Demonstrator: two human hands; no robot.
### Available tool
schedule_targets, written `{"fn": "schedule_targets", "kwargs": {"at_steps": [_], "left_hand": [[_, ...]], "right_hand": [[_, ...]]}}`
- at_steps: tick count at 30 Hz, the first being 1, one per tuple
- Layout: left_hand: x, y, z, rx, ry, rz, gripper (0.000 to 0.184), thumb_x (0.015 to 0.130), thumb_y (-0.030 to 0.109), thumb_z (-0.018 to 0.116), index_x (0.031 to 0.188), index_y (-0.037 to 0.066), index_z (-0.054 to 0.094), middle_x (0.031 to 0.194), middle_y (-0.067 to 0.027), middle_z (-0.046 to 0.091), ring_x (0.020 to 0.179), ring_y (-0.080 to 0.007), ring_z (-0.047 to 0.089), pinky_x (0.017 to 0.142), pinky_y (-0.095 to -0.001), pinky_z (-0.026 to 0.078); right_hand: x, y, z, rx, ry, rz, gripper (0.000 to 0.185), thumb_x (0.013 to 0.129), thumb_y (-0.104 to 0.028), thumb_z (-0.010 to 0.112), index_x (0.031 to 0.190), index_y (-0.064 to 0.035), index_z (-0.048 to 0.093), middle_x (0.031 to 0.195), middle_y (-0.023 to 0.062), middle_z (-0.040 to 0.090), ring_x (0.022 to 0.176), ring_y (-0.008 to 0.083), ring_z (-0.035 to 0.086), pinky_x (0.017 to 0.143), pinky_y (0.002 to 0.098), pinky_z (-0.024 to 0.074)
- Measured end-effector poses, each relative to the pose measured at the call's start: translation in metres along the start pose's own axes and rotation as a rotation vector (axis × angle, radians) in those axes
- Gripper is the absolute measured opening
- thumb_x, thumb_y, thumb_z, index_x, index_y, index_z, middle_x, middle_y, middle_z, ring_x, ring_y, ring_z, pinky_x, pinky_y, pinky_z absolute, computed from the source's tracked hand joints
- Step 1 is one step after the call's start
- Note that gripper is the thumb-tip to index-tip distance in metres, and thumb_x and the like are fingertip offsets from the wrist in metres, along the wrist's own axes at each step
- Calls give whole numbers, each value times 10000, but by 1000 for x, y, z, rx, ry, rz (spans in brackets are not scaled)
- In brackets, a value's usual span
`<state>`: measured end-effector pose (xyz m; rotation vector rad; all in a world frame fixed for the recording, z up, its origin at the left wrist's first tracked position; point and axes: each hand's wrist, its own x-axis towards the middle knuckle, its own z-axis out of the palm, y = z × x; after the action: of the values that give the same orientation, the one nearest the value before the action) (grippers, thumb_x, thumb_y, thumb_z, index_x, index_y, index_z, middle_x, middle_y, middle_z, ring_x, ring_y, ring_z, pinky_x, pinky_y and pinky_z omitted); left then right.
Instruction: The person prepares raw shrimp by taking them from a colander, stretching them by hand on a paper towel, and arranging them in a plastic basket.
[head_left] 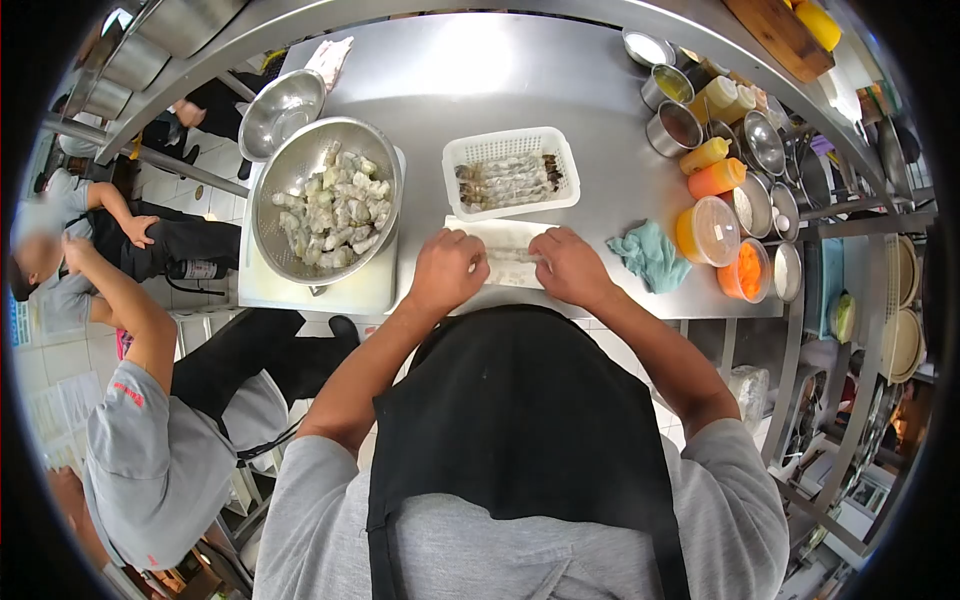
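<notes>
My left hand and my right hand are at the near edge of the steel table, fingers curled and closed. Between them a pale, greyish, stretched-out shrimp lies across a white sheet or board. The fingers pinch at its two ends, though the fingertips partly hide the contact. Just beyond is a white perforated basket with several straight shrimp laid side by side. To the left, a steel colander holds a heap of shrimp.
The colander stands on a white cutting board, beside a steel bowl. A teal cloth, sauce bottles and an orange-filled tub line the right side. Co-workers are at the left. A shelf rail crosses overhead.
</notes>
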<state>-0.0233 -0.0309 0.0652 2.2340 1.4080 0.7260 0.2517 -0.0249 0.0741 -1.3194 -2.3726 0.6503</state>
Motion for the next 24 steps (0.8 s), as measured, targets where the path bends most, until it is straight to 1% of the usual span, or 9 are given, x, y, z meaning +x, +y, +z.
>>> {"fn": "schedule_targets", "kwargs": {"at_steps": [3,5,7,10,14,17,20,23,24], "left_hand": [[44,-1,-4,7,178,-18,15,863,75,765,877,68,764,856,-145,733,839,-390,711,773,-519,569],[82,-6,-3,115,229,-49,49,880,68,765,925,48,768,879,-164,745,868,-403,718,805,-527,579],[118,-25,9,207,293,-49,69,876,64,767,941,39,764,883,-163,750,874,-400,721,808,-523,583],[152,-47,30,321,212,-85,89,845,73,773,930,69,747,939,-142,760,938,-366,729,798,-532,579],[157,-61,48,474,85,-89,57,844,73,757,900,83,753,939,-126,771,971,-342,731,816,-497,582],[154,-68,51,536,11,-120,93,828,75,750,915,107,760,961,-103,772,1012,-320,723,843,-489,558],[152,-70,53,541,-13,-143,136,829,72,734,951,122,768,987,-87,769,1069,-305,706,905,-480,523],[151,-73,54,562,4,-130,143,835,70,722,960,125,766,977,-78,758,1075,-305,694,908,-475,512],[150,-72,53,573,4,-130,144,838,66,716,961,124,764,980,-77,754,1075,-307,691,908,-474,510]], "right_hand": [[34,14,-20,-81,143,-70,193,875,-57,669,1066,-50,696,1013,157,687,1038,389,657,899,521,549],[72,32,-30,-165,214,-123,196,873,-40,673,1067,-57,697,1009,141,688,1051,375,656,899,516,545],[108,50,-35,-273,191,-105,182,871,-29,675,1047,-65,705,1019,123,694,1074,353,655,917,498,540],[143,71,-34,-385,142,-101,181,865,-23,676,1033,-78,717,1041,100,704,1110,322,650,953,470,531],[152,92,-20,-515,7,-111,174,874,-28,666,1025,-86,730,1078,75,707,1150,302,642,992,442,522],[144,95,-11,-501,26,-135,167,884,-40,664,1025,-85,741,1112,81,708,1170,302,640,1006,447,518],[143,94,-6,-413,80,-187,189,895,-58,664,1059,-76,757,1151,100,708,1178,304,642,1017,462,514],[148,96,-1,-474,-90,-149,254,899,-68,666,1137,-65,752,1183,112,705,1193,315,633,1024,484,506],[148,90,-1,-442,-73,-149,279,904,-71,664,1169,-69,752,1199,115,701,1207,324,627,1030,494,501]]}}
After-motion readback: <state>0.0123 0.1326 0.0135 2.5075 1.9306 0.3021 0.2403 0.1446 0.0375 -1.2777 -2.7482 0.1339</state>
